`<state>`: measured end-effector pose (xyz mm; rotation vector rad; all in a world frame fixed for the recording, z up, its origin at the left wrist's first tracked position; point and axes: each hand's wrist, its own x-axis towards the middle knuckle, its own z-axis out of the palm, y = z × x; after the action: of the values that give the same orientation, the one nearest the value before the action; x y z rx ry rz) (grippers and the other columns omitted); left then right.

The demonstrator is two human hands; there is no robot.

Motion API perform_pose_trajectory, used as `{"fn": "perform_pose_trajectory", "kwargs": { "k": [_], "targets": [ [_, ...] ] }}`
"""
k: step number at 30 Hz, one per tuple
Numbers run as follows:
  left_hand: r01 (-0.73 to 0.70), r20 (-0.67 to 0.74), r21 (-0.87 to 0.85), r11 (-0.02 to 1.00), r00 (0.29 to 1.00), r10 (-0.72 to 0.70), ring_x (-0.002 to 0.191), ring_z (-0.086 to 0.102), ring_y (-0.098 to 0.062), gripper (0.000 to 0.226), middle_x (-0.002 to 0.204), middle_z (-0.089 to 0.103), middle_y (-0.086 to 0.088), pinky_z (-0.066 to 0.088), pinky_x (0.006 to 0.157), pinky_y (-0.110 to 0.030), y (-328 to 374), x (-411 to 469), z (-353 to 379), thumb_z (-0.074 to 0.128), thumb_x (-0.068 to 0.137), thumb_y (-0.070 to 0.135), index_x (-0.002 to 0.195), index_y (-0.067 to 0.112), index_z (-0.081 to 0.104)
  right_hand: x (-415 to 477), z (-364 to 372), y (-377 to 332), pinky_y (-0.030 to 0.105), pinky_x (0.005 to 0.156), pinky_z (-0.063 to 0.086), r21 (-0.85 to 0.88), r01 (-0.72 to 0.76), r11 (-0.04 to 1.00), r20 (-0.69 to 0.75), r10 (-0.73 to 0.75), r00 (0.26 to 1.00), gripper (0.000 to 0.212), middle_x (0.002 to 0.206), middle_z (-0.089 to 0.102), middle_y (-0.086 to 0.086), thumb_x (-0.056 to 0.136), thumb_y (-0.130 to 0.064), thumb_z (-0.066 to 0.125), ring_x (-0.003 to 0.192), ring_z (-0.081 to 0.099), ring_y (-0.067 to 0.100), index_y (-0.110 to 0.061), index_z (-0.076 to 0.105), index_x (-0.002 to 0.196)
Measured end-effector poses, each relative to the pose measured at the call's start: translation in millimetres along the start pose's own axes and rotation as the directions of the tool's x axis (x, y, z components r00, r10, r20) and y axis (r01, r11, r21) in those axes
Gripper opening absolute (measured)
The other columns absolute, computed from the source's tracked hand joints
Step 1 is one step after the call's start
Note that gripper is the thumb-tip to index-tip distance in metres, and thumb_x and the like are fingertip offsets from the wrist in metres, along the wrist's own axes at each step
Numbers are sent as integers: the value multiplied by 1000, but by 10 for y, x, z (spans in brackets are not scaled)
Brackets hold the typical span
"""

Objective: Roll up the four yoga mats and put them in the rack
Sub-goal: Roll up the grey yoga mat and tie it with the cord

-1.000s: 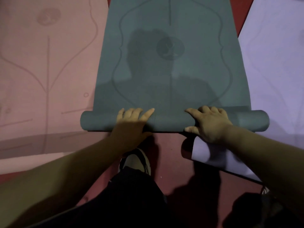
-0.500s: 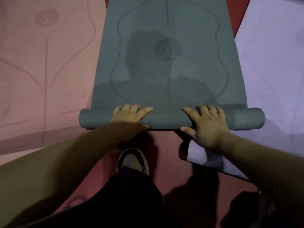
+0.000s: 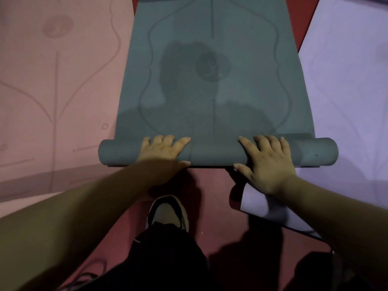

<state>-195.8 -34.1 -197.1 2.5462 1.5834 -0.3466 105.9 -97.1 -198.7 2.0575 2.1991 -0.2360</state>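
Observation:
A dark teal yoga mat [image 3: 212,85] lies flat ahead of me on the red floor, its near end wound into a roll [image 3: 214,153]. My left hand [image 3: 162,151] lies on the roll left of the middle, fingers straight and spread over its top. My right hand [image 3: 265,160] presses on the roll right of the middle, fingers spread, thumb at its near side. A pink mat [image 3: 56,91] lies flat on the left. A lilac mat [image 3: 344,85] lies on the right, its near corner curled up under my right wrist. No rack is in view.
Red floor [image 3: 212,190] shows between the mats in front of me. My shoe [image 3: 168,211] and dark trouser leg stand just behind the roll. A strip of red floor also shows at the top right, beside the teal mat.
The roll has moved a little forward along the teal mat under both hands. My hands keep the same places on it.

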Motion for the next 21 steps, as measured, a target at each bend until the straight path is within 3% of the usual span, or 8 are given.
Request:
{"fn": "perform_pose_trajectory", "kwargs": {
  "k": [2, 5, 8, 11, 17, 21],
  "targets": [
    [10, 52, -19, 1000, 999, -9, 134, 39, -23, 77, 149, 40, 2, 25, 114, -52, -33, 55, -16, 38, 90, 77, 157, 43, 16, 19, 9, 6, 59, 113, 25, -2, -3, 1000, 9, 3, 1000, 80, 137, 54, 12, 84, -80, 31, 125, 46, 39, -35, 41, 149],
    [-6, 42, -46, 999, 999, 8, 135, 37, -25, 80, 150, 38, -1, 22, 116, -57, -39, 54, -36, 37, 91, 75, 158, 42, 11, 116, -66, 38, 56, 112, 26, -13, -4, 1000, 82, 5, 997, 84, 135, 54, 7, 80, -85, 22, 124, 47, 35, -39, 38, 149],
    [-61, -100, 13, 998, 993, 62, 129, 45, -32, 88, 144, 47, -10, 27, 112, -66, -2, -35, 46, 59, 85, 69, 158, 35, 25, 200, -120, 80, 53, 111, 28, -26, 0, 1000, 128, 4, 992, 87, 135, 52, 3, 78, -87, 15, 123, 48, 32, -42, 33, 150],
    [-58, -174, 46, 997, 983, 65, 125, 51, -35, 91, 139, 54, -11, 32, 108, -66, 27, -69, 123, 71, 77, 65, 154, 31, 37, 233, -125, 94, 52, 110, 30, -38, 18, 999, 133, -13, 991, 87, 134, 53, 3, 77, -87, 14, 122, 49, 32, -43, 33, 150],
    [-38, 8, -17, 999, 999, 38, 136, 36, -26, 75, 152, 37, 0, 22, 115, -56, -48, 73, 7, 42, 93, 69, 157, 42, 14, 132, -12, 79, 60, 109, 30, -22, 27, 999, -14, -28, 1000, 80, 131, 57, 14, 85, -82, 28, 120, 49, 41, -36, 42, 150],
    [-29, 84, -62, 998, 996, 34, 139, 31, -25, 74, 153, 33, 1, 17, 117, -55, -84, 152, -67, 37, 95, 70, 157, 44, 8, 192, -50, 95, 58, 109, 30, -25, 16, 1000, 20, -16, 1000, 84, 129, 57, 11, 82, -85, 23, 117, 51, 39, -38, 42, 148]
  ]
}}
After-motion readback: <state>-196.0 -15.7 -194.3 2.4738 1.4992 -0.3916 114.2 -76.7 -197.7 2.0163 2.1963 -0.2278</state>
